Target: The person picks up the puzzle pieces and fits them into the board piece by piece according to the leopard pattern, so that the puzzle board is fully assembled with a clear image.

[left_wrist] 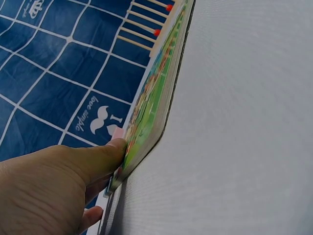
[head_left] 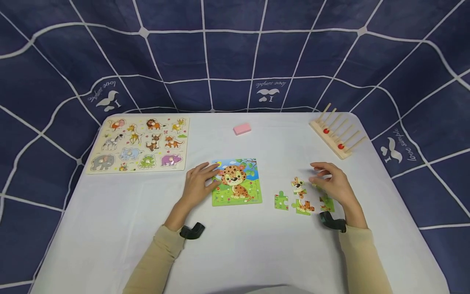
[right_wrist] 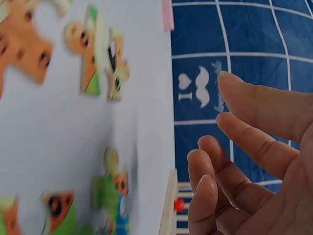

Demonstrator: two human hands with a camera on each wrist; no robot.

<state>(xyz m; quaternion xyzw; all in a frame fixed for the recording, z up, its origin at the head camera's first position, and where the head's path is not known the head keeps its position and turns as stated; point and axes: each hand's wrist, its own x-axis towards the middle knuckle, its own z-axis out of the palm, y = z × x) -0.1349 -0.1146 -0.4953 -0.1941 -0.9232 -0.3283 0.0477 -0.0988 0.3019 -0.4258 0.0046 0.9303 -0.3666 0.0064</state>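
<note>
A square leopard jigsaw puzzle [head_left: 238, 192] lies on the white table, its picture showing a spotted cub on grass. My left hand [head_left: 197, 183] rests at the puzzle's left edge, fingers spread and thumb touching its near left part; in the left wrist view the thumb [left_wrist: 105, 155] meets the board's corner. To the right, several loose jigsaw pieces [head_left: 281, 201] lie on the table, some green, some with spotted orange parts. Above the rightmost pieces hovers my right hand [head_left: 335, 184], its fingers loosely bent and apart. Nothing sits between those fingers in the right wrist view, and part of the pieces is hidden beneath the hand.
A wooden animal peg puzzle [head_left: 147, 147] lies at the back left. Behind the jigsaw is a pink block [head_left: 242, 129]. A wooden rack [head_left: 332, 141] with upright pegs and two red beads stands at the back right. Dark blue checked cloth [head_left: 235, 53] encloses the table's far side.
</note>
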